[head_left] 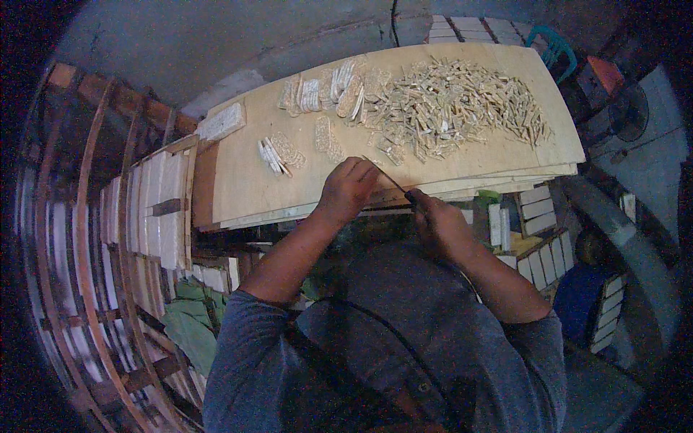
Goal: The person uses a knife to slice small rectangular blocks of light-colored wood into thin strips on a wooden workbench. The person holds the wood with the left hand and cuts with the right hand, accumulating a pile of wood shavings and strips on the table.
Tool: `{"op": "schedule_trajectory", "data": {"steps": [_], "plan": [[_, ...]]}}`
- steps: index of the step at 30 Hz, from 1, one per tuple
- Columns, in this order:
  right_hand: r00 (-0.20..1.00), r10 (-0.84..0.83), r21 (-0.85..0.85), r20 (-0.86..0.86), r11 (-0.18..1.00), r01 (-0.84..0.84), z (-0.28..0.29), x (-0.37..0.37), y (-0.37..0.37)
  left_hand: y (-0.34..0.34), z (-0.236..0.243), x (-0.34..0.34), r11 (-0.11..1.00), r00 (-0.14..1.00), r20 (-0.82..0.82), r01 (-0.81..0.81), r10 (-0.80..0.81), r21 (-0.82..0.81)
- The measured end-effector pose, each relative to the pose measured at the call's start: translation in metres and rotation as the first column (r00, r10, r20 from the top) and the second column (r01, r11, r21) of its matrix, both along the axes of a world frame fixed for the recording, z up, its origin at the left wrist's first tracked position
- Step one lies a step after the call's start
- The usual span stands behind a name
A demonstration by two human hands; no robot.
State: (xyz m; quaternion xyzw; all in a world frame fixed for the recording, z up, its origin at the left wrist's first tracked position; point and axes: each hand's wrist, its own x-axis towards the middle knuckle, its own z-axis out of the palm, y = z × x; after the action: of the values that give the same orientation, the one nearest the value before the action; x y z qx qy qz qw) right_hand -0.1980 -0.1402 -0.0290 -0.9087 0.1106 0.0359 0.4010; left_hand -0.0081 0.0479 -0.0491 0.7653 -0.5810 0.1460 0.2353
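My right hand (434, 220) grips the black handle of a thin blade (390, 177) at the board's front edge. My left hand (345, 187) is closed at the blade's far end, fingers curled; what it holds is hidden. Both hands are by the near edge of a pale plywood board (267, 195). Beyond my left hand lie flat mottled pieces (328, 141) and a small group of white sticks (272, 155). A large heap of small pale slivers (462, 105) covers the right half of the board, with more bundled pieces (310, 94) at the back.
A pale block (222, 123) sits at the board's back left corner. Wooden racks (86, 216) with white panels stand at left, green cloth (188, 317) below. At right are a teal chair (552, 50), a fan (626, 115) and stacked white tile-like pieces (541, 260) under the board.
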Motion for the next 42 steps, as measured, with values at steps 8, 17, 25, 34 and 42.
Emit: {"op": "schedule_trajectory", "data": {"steps": [8,17,25,34,42], "plan": [[0.999,0.009,-0.050,0.036,0.999,-0.007,-0.024,-0.001,0.000,0.002,-0.006,0.003,1.000,1.000,-0.008,-0.013,0.013,0.016],[0.971,-0.156,0.013,0.180,0.988,0.156,0.002,0.001,-0.022,0.002,-0.031,0.012,0.998,0.998,-0.038,-0.054,0.055,0.023],[0.999,0.004,0.050,0.032,0.999,-0.006,0.013,-0.013,-0.014,-0.001,-0.007,0.058,0.824,0.758,-0.511,-0.545,0.404,-0.156],[0.969,-0.021,-0.158,0.248,0.986,0.062,-0.012,0.034,-0.044,0.013,-0.019,0.126,0.728,0.670,-0.284,-0.638,0.686,0.252],[0.967,-0.211,0.021,0.144,0.977,0.210,0.018,0.012,-0.055,0.010,-0.005,0.099,0.659,0.504,-0.432,-0.641,0.748,0.393]]}}
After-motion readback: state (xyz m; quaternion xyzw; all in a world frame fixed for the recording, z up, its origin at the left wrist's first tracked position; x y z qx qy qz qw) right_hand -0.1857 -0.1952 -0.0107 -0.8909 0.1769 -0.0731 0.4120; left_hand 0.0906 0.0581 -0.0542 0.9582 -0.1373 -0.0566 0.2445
